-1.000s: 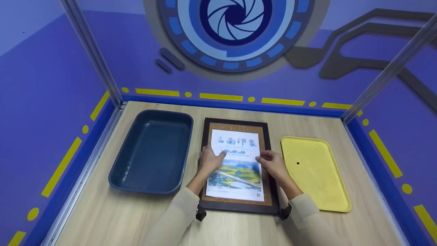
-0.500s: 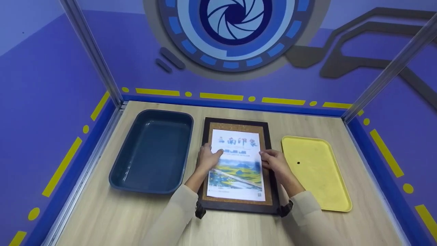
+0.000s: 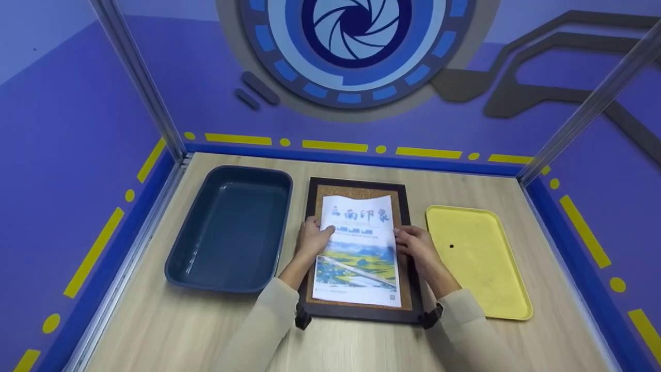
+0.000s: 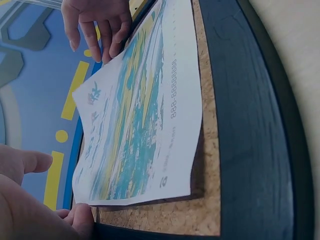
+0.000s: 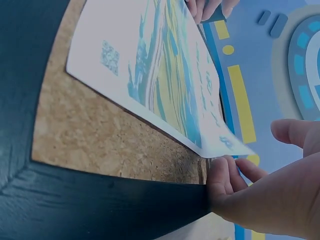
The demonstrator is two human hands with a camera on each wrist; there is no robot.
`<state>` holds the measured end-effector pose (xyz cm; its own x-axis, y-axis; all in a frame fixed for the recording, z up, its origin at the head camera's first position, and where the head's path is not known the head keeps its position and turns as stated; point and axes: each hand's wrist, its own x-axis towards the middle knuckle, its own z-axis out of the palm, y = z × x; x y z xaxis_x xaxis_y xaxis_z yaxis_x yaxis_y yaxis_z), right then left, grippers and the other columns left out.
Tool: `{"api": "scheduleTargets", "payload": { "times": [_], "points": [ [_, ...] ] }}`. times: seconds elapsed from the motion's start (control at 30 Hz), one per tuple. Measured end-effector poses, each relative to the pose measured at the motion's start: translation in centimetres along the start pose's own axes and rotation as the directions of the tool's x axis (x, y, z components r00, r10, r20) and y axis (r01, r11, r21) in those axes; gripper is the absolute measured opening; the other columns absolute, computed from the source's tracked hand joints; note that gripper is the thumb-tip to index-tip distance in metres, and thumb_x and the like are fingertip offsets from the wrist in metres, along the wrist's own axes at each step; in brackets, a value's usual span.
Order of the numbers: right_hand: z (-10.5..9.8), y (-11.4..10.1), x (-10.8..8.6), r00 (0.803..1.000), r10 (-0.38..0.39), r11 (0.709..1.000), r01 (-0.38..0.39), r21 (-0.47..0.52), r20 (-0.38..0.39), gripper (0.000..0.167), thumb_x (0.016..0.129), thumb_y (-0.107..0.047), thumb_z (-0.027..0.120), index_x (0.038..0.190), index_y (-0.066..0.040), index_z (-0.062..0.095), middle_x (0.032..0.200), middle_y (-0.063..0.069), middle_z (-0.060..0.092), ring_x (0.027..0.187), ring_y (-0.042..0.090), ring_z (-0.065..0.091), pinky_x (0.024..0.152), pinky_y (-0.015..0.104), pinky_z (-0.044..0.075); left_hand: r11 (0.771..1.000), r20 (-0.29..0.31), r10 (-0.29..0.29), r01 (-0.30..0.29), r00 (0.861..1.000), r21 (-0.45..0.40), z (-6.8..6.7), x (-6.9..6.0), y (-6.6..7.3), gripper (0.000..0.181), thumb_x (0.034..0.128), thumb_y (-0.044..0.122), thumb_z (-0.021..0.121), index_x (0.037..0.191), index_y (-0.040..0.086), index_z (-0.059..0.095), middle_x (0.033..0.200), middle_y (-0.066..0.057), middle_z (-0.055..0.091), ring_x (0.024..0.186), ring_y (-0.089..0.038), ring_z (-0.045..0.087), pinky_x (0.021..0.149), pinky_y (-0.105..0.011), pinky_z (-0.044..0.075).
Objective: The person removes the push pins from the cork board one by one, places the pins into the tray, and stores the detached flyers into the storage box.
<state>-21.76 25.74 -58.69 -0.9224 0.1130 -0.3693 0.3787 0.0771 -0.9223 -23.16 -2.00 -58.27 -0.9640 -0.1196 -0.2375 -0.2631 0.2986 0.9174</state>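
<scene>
A printed paper poster (image 3: 359, 263) with a landscape picture lies over a cork board (image 3: 356, 191) in a dark frame (image 3: 361, 313). My left hand (image 3: 314, 240) is at the poster's left edge; in the left wrist view its fingertips (image 4: 82, 218) touch that edge, while the thumb stands apart. On the opposite side my right hand (image 3: 419, 248) has its fingers curled at the poster's right edge. The right wrist view shows that thumb (image 5: 290, 132) raised off the poster. The paper bends, its top edge wavy, and a shadow lies under its near edge.
A deep dark blue tray (image 3: 227, 243) stands left of the frame. To the right lies a shallow yellow tray (image 3: 475, 263) with a small dark spot. Blue printed walls (image 3: 330, 124) and metal posts (image 3: 150, 88) bound the wooden table (image 3: 356, 346).
Both hands moved slightly; the left thumb drew back toward the poster's left edge, the right fingers settled at its right edge. The flat poster now buckles, its top edge curved.
</scene>
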Motion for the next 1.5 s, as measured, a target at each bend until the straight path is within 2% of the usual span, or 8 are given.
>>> {"api": "scheduleTargets", "payload": {
  "times": [0.3,0.6,0.8,0.9,1.07,1.2,1.33,1.5],
  "points": [
    [0.1,0.4,-0.1,1.0,-0.028,0.99,0.028,-0.14,0.008,0.05,0.103,-0.022,0.069,0.143,0.005,0.056,0.128,0.022,0.064,0.102,0.028,0.065,0.084,0.035,0.055,0.999,0.017,0.001,-0.002,1.0,0.055,-0.2,-0.1,-0.2,0.065,0.1,0.023,0.072,0.151,-0.007,0.047,0.14,-0.025,0.059,0.128,-0.04,0.059,0.105,-0.052,0.049],
    [0.5,1.1,-0.2,0.981,-0.191,0.917,0.185,-0.352,0.016,0.012,0.101,-0.007,0.066,0.11,-0.001,0.071,0.094,0.011,0.065,0.084,0.023,0.06,0.066,0.03,0.05,0.996,0.026,0.026,-0.028,0.999,0.086,-0.3,-0.2,-0.4,0.061,0.1016,0.027,0.07,0.149,-0.006,0.049,0.138,-0.023,0.058,0.127,-0.038,0.057,0.106,-0.052,0.048],
    [-0.4,1.2,-0.5,0.967,-0.243,0.93,0.254,-0.267,0.075,0.012,0.105,-0.009,0.064,0.113,-0.003,0.07,0.102,0.014,0.068,0.089,0.025,0.064,0.071,0.032,0.053,0.988,0.04,0.12,-0.123,0.992,0.095,-0.4,-0.3,-0.4,0.049,0.1035,0.024,0.066,0.138,-0.008,0.055,0.125,-0.022,0.055,0.109,-0.033,0.053,0.098,-0.05,0.045],
    [-1.0,1.2,-0.6,0.975,-0.206,0.961,0.218,-0.17,0.088,0.016,0.107,-0.012,0.063,0.118,-0.002,0.068,0.107,0.015,0.068,0.091,0.025,0.065,0.072,0.032,0.055,0.982,0.054,0.159,-0.163,0.986,0.093,-0.4,-0.2,-0.5,0.05,0.1044,0.021,0.064,0.141,-0.01,0.053,0.127,-0.025,0.056,0.112,-0.035,0.056,0.1,-0.05,0.047],
    [-2.1,1.1,-0.4,0.988,-0.137,0.988,0.142,-0.064,0.072,0.026,0.108,-0.019,0.064,0.128,-0.002,0.065,0.114,0.014,0.07,0.094,0.022,0.068,0.076,0.032,0.058,0.985,0.075,0.145,-0.151,0.987,0.08,-0.6,-0.2,-0.6,0.054,0.1055,0.021,0.062,0.147,-0.011,0.05,0.128,-0.025,0.061,0.117,-0.037,0.062,0.101,-0.051,0.052],
    [-2.7,1.2,-0.3,0.994,-0.097,0.995,0.098,-0.017,0.044,0.029,0.108,-0.02,0.064,0.131,-0.002,0.064,0.116,0.013,0.072,0.094,0.022,0.07,0.076,0.031,0.058,0.986,0.141,0.134,-0.146,0.981,0.079,-0.8,-0.3,-0.7,0.035,0.1069,0.022,0.061,0.129,-0.006,0.063,0.11,-0.015,0.066,0.097,-0.026,0.065,0.085,-0.042,0.055],
    [-2.9,1.2,-0.4,0.996,-0.082,0.997,0.082,0.004,0.033,0.032,0.108,-0.022,0.065,0.132,-0.002,0.064,0.115,0.011,0.072,0.094,0.021,0.069,0.076,0.03,0.057,0.983,0.217,0.153,-0.171,0.964,0.065,-0.8,-0.3,-0.7,0.019,0.1082,0.022,0.059,0.1,0.004,0.06,0.082,-0.003,0.057,0.071,-0.016,0.052,0.063,-0.033,0.043],
    [-2.7,1.1,-0.6,0.996,-0.087,0.996,0.086,0.029,0.022,0.033,0.107,-0.024,0.066,0.131,-0.001,0.063,0.113,0.009,0.071,0.094,0.02,0.068,0.077,0.029,0.055,0.975,0.204,0.212,-0.221,0.956,0.019,-0.9,-0.6,-0.1,0.025,0.1089,0.019,0.059,0.088,0.01,0.049,0.073,0.001,0.045,0.062,-0.014,0.042,0.058,-0.03,0.035]
  ]
}}
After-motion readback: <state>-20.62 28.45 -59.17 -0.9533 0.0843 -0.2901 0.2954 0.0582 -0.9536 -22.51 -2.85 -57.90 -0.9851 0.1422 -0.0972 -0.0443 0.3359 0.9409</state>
